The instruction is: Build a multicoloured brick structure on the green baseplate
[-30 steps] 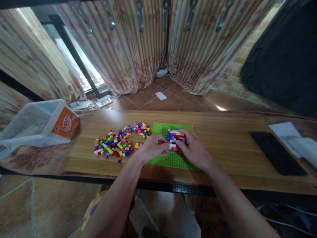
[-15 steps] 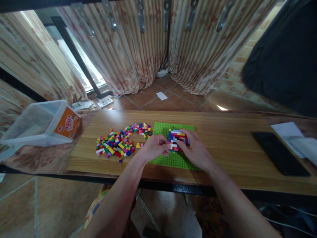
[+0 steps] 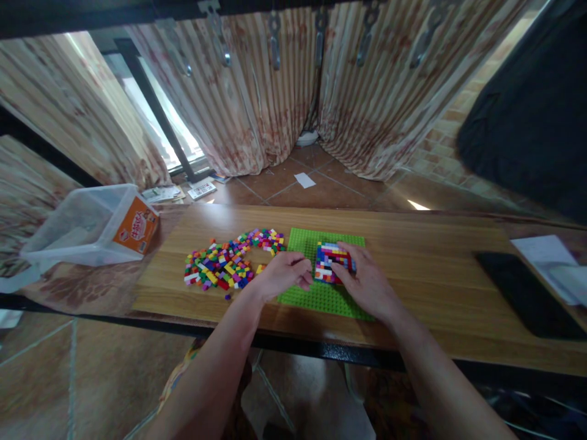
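On the green studded baseplate (image 3: 339,305) lies a low block of toy bricks in many colours (image 3: 323,272), white, red, blue and yellow among them. My right hand (image 3: 367,281) is closed round its right side, with the thumb across the top and the fingers over the far edge. My left hand (image 3: 288,272) hovers over the plate's left part, just apart from the block. Its fingers are curled together, and whether a brick is in them cannot be made out. Left of this hand spreads a pile of loose bricks (image 3: 224,263).
A clear plastic bin (image 3: 73,238) with an orange label stands at the far left. A black flat device (image 3: 527,293) and white papers (image 3: 545,256) lie to the right. One dark brick (image 3: 228,297) sits near the front of the wooden board (image 3: 426,263).
My left hand has drawn back slightly to the left, away from the block's left edge. My right hand stays on the block. The whole view has shifted a little.
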`<action>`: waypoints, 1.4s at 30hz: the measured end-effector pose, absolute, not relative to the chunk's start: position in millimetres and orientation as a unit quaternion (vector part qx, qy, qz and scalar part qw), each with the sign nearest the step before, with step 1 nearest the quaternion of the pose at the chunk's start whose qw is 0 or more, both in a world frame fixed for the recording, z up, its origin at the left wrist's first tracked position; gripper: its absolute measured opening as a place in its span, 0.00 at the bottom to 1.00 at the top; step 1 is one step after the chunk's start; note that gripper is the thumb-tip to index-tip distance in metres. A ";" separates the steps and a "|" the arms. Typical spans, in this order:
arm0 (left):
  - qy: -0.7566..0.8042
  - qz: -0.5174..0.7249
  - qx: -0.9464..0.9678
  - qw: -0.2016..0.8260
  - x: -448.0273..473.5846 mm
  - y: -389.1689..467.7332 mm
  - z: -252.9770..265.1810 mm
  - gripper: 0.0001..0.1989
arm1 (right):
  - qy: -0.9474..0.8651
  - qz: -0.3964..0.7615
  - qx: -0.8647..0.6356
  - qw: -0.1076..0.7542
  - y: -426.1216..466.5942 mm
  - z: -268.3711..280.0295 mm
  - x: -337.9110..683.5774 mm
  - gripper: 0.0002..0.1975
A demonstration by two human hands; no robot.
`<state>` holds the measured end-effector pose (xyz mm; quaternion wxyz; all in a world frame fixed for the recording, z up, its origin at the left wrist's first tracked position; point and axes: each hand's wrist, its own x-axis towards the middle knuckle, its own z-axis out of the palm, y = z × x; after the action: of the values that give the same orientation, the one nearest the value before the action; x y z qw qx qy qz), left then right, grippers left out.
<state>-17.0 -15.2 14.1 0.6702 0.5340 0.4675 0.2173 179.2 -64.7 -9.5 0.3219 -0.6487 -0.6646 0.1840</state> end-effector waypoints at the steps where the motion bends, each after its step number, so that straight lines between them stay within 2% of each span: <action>1: 0.469 0.220 0.543 0.661 -18.3 -14.5 13.9 0.11 | -0.664 0.186 -0.649 0.321 -64.7 -9.0 178.9 0.26; 7: 0.440 0.210 0.635 0.600 -15.1 -13.7 2.5 0.13 | -0.669 0.178 -0.645 0.323 -65.2 -8.2 178.9 0.25; 17: 0.486 0.217 0.651 0.541 -7.4 -20.7 -3.8 0.10 | -0.676 0.172 -0.642 0.318 -64.1 -14.1 183.0 0.27; 24: 0.460 0.233 0.692 0.504 -18.8 -17.6 -5.8 0.14 | -0.680 0.196 -0.639 0.301 -63.5 -17.1 190.8 0.30; 26: 0.478 0.240 0.715 0.450 -30.5 -10.6 -1.6 0.13 | -0.683 0.199 -0.634 0.303 -63.1 -17.0 192.4 0.29; 29: 0.568 0.250 0.738 0.264 -50.2 4.3 4.8 0.10 | -0.684 0.202 -0.631 0.305 -62.5 -17.0 193.5 0.28; 32: 0.577 0.227 0.777 0.112 -62.1 18.1 6.5 0.15 | -0.681 0.208 -0.633 0.305 -62.4 -17.7 193.9 0.29; 36: 0.521 0.161 0.836 0.053 -59.6 25.8 0.6 0.19 | -0.682 0.211 -0.629 0.309 -63.1 -18.4 194.5 0.28; 42: 0.513 0.130 0.848 0.036 -55.0 26.4 -8.3 0.16 | -0.678 0.212 -0.635 0.304 -63.2 -16.7 194.0 0.28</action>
<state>-55.0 26.4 -8.3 0.0361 0.8479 0.5127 0.1298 194.0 -63.2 -16.7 0.3043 -0.6352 -0.6775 0.2119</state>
